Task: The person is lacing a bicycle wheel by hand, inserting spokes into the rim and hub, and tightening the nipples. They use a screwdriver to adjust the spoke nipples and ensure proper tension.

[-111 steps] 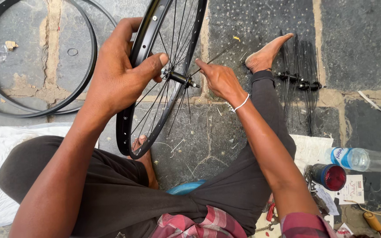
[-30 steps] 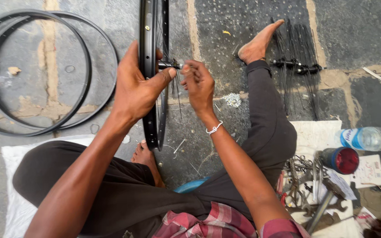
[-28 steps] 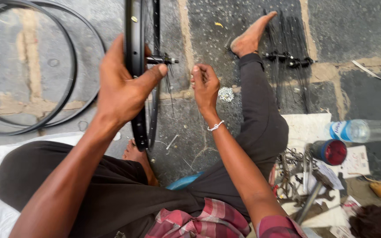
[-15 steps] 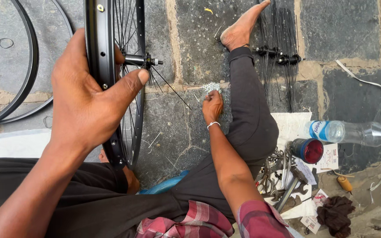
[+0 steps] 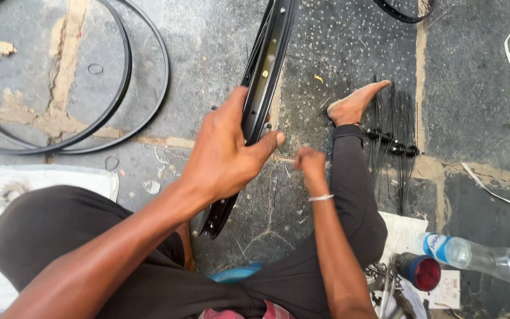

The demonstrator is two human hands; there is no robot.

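Note:
My left hand grips the black rim of a spoked bicycle wheel and holds it upright and tilted, with its lower edge near my left knee. My right hand, with a white bracelet at the wrist, is low over the stone floor just right of the wheel. Its fingers are bunched and blurred, so I cannot tell whether they hold anything. My right leg lies bent beside it, with the bare foot pointing away.
A bundle of black spokes lies past my right leg. Two loose black hoops lie at the far left and a white cloth under my left leg. A plastic bottle, a red-topped tin and tools sit lower right.
My right hand has left the wheel's hub and dropped to the floor beside my right leg. The wheel has tilted in my left hand, and my view has moved closer.

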